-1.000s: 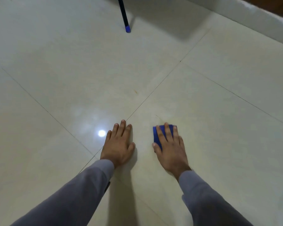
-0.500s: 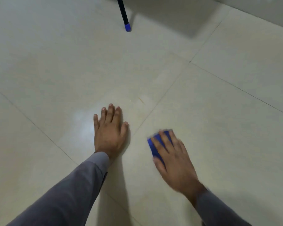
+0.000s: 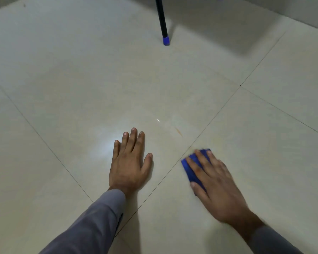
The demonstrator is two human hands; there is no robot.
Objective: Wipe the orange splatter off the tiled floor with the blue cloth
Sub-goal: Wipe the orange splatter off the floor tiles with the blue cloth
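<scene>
On the tiled floor [image 3: 264, 125], near the meeting of four pale glossy tiles: one folded blue cloth [image 3: 191, 171], lying flat just right of a diagonal grout line, mostly covered by the right hand [image 3: 215, 182]. Right hand: fingers straight and spread, palm down, pressing the cloth to the tile rather than gripping it, a hold suited to sliding the pad under weight. Left hand [image 3: 129, 162]: flat on the neighbouring tile, fingers extended, holding nothing; judged to be a prop bearing the person's lean. Orange splatter [image 3: 178, 131]: a short thin streak, with a fainter tinge around it, ahead of and between the two hands, apart from the cloth; judged not yet cleared, so the pad wants a forward-left stroke across the grout line. Both forearms in grey sleeves [image 3: 99, 217]. Far side: one black furniture leg with blue foot cap [image 3: 166, 40], well apart from the work.
</scene>
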